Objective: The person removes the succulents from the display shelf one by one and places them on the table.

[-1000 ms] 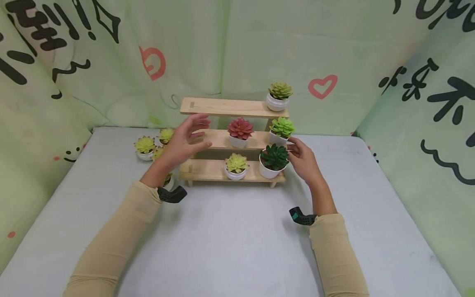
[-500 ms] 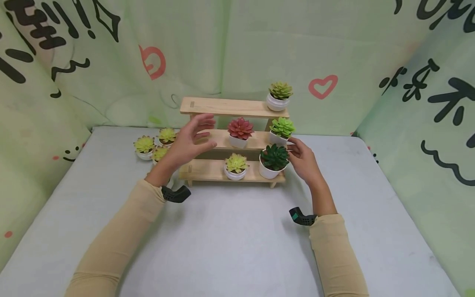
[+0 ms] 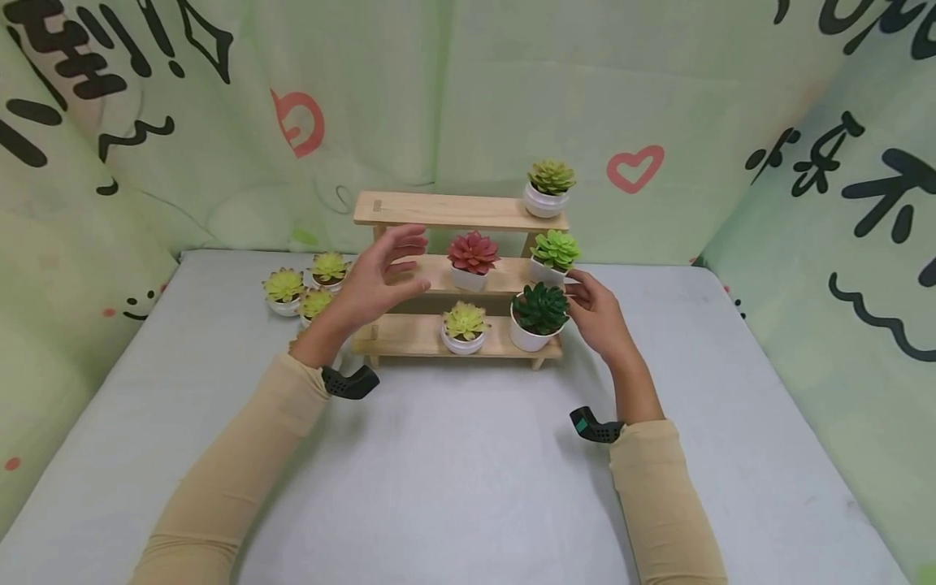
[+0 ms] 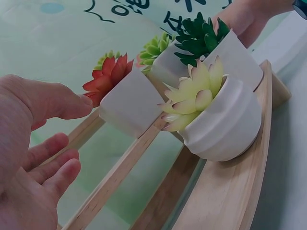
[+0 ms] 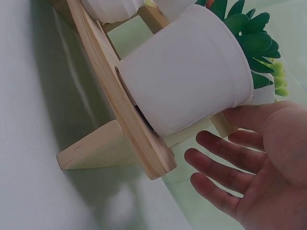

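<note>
A three-tier wooden stand [image 3: 446, 211] holds several potted succulents. My left hand [image 3: 373, 280] hovers at the stand's left end by the middle tier, fingers spread and holding nothing. In the left wrist view its thumb points toward the red succulent [image 4: 108, 79], apart from the white pot. My right hand [image 3: 598, 317] is at the right end, beside the dark green succulent [image 3: 540, 309] and the bright green succulent [image 3: 556, 250]. Its fingers [image 5: 225, 153] are loosely bent with nothing between them; whether the thumb touches a pot is unclear. A yellow-green succulent [image 3: 465, 321] sits on the bottom tier.
Another succulent [image 3: 552, 177] stands at the top tier's right end. Left of the stand, several small yellow-green succulents [image 3: 283, 286] are grouped on the white table [image 3: 468, 471], partly hidden by my left forearm. A printed green curtain [image 3: 497, 106] encloses the back and sides.
My left hand has shifted slightly right along the stand, uncovering more of the small succulents on the table. My right hand and the plants have stayed in place.
</note>
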Tool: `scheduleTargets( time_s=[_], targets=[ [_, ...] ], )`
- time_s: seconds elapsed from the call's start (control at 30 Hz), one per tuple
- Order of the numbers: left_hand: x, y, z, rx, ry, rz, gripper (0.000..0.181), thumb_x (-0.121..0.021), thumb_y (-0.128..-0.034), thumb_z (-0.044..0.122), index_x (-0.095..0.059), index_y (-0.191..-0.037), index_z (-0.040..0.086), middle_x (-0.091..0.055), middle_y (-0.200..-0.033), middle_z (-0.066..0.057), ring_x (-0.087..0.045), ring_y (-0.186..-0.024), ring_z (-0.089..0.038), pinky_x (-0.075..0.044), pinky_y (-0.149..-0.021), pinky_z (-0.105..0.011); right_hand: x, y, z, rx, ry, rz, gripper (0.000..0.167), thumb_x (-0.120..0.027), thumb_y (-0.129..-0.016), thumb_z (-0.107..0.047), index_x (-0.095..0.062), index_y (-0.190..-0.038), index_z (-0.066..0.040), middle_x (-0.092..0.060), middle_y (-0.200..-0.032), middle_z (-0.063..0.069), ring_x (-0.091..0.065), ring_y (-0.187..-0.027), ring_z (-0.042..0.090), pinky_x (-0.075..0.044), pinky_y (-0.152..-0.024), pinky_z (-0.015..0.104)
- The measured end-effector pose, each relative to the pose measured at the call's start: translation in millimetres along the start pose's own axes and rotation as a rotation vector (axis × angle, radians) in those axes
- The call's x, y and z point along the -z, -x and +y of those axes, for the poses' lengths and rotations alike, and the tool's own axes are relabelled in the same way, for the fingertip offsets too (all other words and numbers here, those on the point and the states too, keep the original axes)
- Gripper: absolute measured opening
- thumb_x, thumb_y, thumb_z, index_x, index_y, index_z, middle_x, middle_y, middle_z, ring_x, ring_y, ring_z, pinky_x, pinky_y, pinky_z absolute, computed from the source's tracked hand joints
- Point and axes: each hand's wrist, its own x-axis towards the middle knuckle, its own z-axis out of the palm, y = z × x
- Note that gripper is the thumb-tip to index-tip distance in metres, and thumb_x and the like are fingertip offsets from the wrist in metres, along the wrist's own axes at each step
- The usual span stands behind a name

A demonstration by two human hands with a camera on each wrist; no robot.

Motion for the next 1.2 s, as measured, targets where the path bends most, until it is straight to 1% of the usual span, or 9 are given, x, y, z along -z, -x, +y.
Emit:
scheduleTargets(
  time_s=[0.07, 0.4, 0.6, 0.83, 1.07, 1.2],
  targets=[
    [0.0, -0.5, -0.4, 0.000, 0.002, 0.004, 0.066, -0.069, -0.0846, -0.002, -0.041, -0.143, 0.011, -0.049, -0.138, -0.012, -0.044, -0.133, -0.031, -0.041, -0.112, -0.042, 0, -0.6, -1, 0.002, -0.004, -0.003, 0.051, -0.049, -0.101, -0.015, -0.033, -0.148, -0.002, -0.053, -0.136, 0.026, -0.053, -0.127, 0.038, -0.044, -0.107, 0.050],
    [-0.9, -5.1, 0.9, 0.015, 0.006, -0.010, 0.065, -0.069, -0.0861, 0.001, -0.040, -0.143, 0.012, -0.048, -0.139, -0.011, -0.045, -0.134, -0.027, -0.040, -0.113, -0.042, 0, -3.7, -2, 0.023, 0.007, -0.008, 0.051, -0.048, -0.101, -0.016, -0.033, -0.148, -0.002, -0.053, -0.136, 0.026, -0.053, -0.126, 0.038, -0.044, -0.107, 0.050],
    [-1.6, -5.9, 1.4, 0.028, 0.008, -0.020, 0.065, -0.069, -0.0862, 0.002, -0.040, -0.143, 0.013, -0.047, -0.140, -0.011, -0.043, -0.135, -0.030, -0.040, -0.113, -0.042, -1, -4.4, -1, 0.011, 0.002, -0.012, 0.051, -0.048, -0.101, -0.016, -0.033, -0.148, -0.002, -0.053, -0.137, 0.026, -0.052, -0.128, 0.037, -0.043, -0.108, 0.050],
    [-5.5, -9.3, 1.0, 0.011, 0.006, -0.035, 0.066, -0.069, -0.0860, 0.000, -0.039, -0.144, 0.010, -0.046, -0.140, -0.013, -0.044, -0.134, -0.028, -0.039, -0.113, -0.042, -1, -3.4, -2, 0.007, 0.006, -0.007, 0.051, -0.049, -0.101, -0.017, -0.033, -0.148, -0.003, -0.053, -0.137, 0.026, -0.052, -0.128, 0.037, -0.043, -0.108, 0.050],
    [-11.9, -13.3, -0.5, 0.012, 0.028, -0.056, 0.066, -0.069, -0.0855, 0.001, -0.039, -0.144, 0.011, -0.047, -0.141, -0.013, -0.043, -0.134, -0.033, -0.039, -0.113, -0.042, 2, -1.8, 3, 0.016, 0.021, -0.001, 0.051, -0.048, -0.102, -0.016, -0.032, -0.148, -0.002, -0.053, -0.137, 0.026, -0.052, -0.128, 0.038, -0.043, -0.107, 0.050],
    [-13.4, -14.7, -2.9, 0.019, 0.034, -0.058, 0.067, -0.071, -0.0847, 0.001, -0.039, -0.144, 0.011, -0.045, -0.142, -0.017, -0.045, -0.133, -0.029, -0.039, -0.114, -0.042, 1, -1.5, 2, 0.016, 0.014, -0.009, 0.052, -0.047, -0.102, -0.017, -0.032, -0.148, -0.002, -0.052, -0.137, 0.027, -0.052, -0.128, 0.038, -0.043, -0.107, 0.051]
  ],
)
